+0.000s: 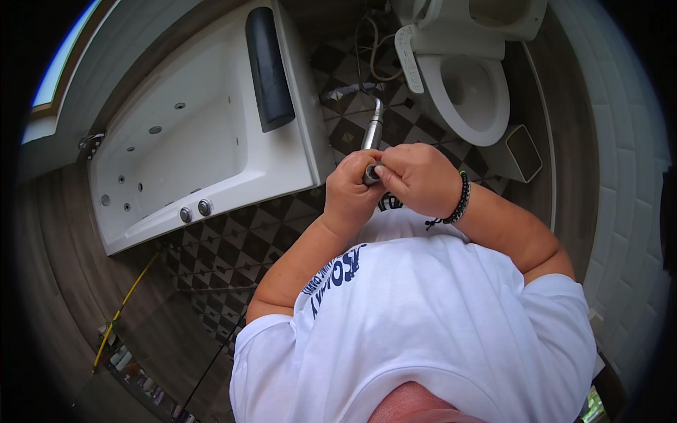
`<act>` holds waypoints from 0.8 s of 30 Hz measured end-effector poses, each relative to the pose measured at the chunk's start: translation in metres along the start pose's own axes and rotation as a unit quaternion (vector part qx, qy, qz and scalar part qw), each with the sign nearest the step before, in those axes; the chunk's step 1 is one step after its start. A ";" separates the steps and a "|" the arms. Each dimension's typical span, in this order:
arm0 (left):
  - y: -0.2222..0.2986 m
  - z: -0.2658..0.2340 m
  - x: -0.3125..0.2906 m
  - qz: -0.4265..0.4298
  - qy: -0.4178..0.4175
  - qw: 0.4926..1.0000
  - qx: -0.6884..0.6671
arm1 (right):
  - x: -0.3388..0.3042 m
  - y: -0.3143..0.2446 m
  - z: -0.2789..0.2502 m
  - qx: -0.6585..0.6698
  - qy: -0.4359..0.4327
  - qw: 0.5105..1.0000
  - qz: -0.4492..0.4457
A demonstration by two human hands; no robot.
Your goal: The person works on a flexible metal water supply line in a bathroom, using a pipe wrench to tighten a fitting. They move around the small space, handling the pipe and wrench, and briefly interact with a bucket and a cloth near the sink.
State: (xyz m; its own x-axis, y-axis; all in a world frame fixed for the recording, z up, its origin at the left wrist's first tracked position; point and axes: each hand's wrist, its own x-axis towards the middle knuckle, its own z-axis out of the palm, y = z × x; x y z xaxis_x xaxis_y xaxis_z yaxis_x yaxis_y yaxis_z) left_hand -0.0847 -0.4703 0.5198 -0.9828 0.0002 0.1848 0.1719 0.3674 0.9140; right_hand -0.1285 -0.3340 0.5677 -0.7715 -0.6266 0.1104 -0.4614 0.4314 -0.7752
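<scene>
A shiny chrome tube [372,134] with a thinner, bent far end is held in front of my chest. Wrapped around its near part is my left hand [350,185], closed. My right hand [422,180] is closed as well, its thumb and fingers at the tube's round near end [371,173]. Both hands touch each other there, and the fingers hide the tube's middle. The bent end points away from me over the tiled floor. I cannot make out exactly what kind of fitting or tool the tube is.
At left is a white bathtub [204,113] with jets, knobs and a black headrest [269,70]. A white toilet [502,106] with a side control panel [407,60] stands ahead right, near a small bin [522,154]. A hose [377,60] lies beyond the tube on patterned tiles [240,240].
</scene>
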 end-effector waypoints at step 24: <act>-0.004 -0.001 0.003 0.016 -0.007 1.000 0.003 | 0.002 -0.001 -0.002 -0.015 -0.008 1.000 0.009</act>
State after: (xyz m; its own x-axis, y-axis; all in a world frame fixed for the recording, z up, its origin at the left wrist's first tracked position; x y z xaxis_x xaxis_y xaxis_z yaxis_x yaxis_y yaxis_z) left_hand -0.0877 -0.4728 0.5174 -0.9777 0.0257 0.2085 0.2029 0.3725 0.9056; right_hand -0.1303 -0.3345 0.5698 -0.7729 -0.6287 0.0861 -0.4604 0.4622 -0.7579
